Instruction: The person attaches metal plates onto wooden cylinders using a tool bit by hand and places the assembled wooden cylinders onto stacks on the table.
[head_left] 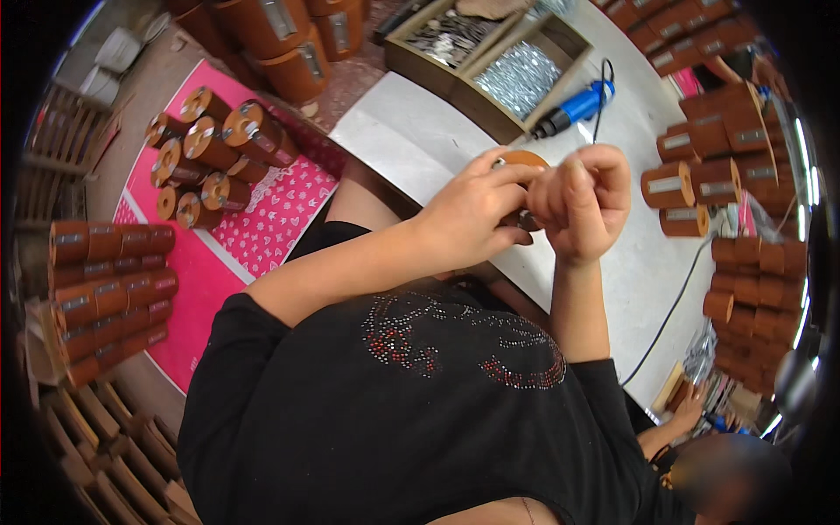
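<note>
Held piece (527,158) orange-brown; screwdriver (577,107) blue, black; metal bits (520,77) silvery; cloth (293,197) pink, white-patterned.

The round brown piece (523,158) is mostly hidden behind the left hand (477,206) and right hand (579,199); whether the right fingers pinch anything cannot be determined. Individual silver pieces (521,77) are too small to identify. The upper edge cuts off brown cylinders (273,31). A co-worker's head (728,477) is blurred.
</note>
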A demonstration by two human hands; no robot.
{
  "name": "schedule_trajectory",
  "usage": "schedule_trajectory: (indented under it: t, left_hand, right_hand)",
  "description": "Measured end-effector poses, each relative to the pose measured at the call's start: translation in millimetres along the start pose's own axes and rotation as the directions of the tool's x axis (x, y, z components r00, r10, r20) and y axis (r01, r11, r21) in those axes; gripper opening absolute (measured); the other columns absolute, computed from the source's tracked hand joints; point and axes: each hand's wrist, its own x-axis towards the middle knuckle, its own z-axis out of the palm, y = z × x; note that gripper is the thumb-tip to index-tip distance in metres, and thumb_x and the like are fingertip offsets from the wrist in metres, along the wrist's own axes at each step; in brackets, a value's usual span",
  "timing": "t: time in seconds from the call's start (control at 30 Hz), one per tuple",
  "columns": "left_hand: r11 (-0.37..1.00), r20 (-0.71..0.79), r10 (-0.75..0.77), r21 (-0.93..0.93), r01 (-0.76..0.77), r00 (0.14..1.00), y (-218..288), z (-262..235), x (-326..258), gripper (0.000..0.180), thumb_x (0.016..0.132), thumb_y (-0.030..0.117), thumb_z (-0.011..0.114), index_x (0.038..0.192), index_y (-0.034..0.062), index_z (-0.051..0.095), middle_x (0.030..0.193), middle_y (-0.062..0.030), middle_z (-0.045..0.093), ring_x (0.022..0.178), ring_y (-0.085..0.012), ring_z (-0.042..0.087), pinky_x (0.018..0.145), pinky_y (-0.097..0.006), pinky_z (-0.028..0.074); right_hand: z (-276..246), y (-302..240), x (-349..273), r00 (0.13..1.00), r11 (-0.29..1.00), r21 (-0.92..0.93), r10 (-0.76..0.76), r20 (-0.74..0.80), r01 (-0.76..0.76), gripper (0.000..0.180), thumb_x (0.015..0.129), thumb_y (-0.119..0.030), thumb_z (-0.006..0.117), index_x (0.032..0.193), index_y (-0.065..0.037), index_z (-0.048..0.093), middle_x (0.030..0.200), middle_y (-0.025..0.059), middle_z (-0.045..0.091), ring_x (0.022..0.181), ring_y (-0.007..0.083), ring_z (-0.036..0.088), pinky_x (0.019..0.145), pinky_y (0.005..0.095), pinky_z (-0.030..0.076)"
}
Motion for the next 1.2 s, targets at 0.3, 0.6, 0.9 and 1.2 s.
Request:
schedule_trajectory:
  t: [0.3, 0.6, 0.9, 1.2]
  left_hand:
    - [0.999, 0.071, -0.009, -0.036, 0.012, 0.997, 0, 16, -8, 0.023, 0.057, 0.018, 0.072, 0.072, 0.0058, 0.060, 0.101, -0.0101, 0.055, 0.107, -0.0250, 0.045, 0.098, -0.041, 0.027]
    - [0.966, -0.132, 0.029, 0.258, 0.006, 0.991, 17, -40, -50, 0.022, 0.052, 0.011, 0.068, 0.068, 0.0024, 0.056, 0.101, -0.0088, 0.053, 0.102, -0.0302, 0.045, 0.085, -0.036, 0.040]
    - [0.650, -0.550, -0.240, 0.521, 0.553, 0.800, 38, -223, -190, 0.026, 0.057, 0.011, 0.069, 0.076, 0.0030, 0.052, 0.102, -0.0129, 0.054, 0.093, -0.0306, 0.051, 0.081, -0.039, 0.042]
    - [0.006, -0.895, -0.296, 0.348, 0.938, 0.334, -62, -304, -410, 0.032, 0.062, 0.010, 0.070, 0.088, 0.0025, 0.053, 0.109, -0.0112, 0.047, 0.102, -0.0301, 0.046, 0.089, -0.037, 0.038]
  right_hand:
    - [-10, -1, -9, 0.996, 0.998, 0.041, -0.047, 0.075, 0.044, 0.005, 0.088, -0.007, 0.041, 0.091, -0.003, 0.042, 0.049, -0.0020, 0.029, 0.038, 0.0060, 0.026, 0.034, 0.0216, 0.024]
    - [37, -42, 0, 0.947, 0.947, -0.084, -0.300, 0.120, 0.310, 0.008, 0.089, -0.006, 0.039, 0.090, 0.000, 0.043, 0.048, -0.0014, 0.031, 0.038, 0.0062, 0.025, 0.036, 0.0205, 0.023]
    - [34, -39, -8, 0.985, 0.979, -0.117, -0.160, 0.061, 0.167, 0.012, 0.091, -0.010, 0.038, 0.088, -0.001, 0.045, 0.051, -0.0024, 0.026, 0.041, 0.0049, 0.022, 0.038, 0.0185, 0.022]
    - [42, -12, 1, 0.998, 0.968, -0.251, -0.037, -0.060, 0.020, 0.012, 0.090, -0.011, 0.041, 0.089, 0.000, 0.047, 0.050, -0.0023, 0.026, 0.041, 0.0049, 0.025, 0.038, 0.0178, 0.023]
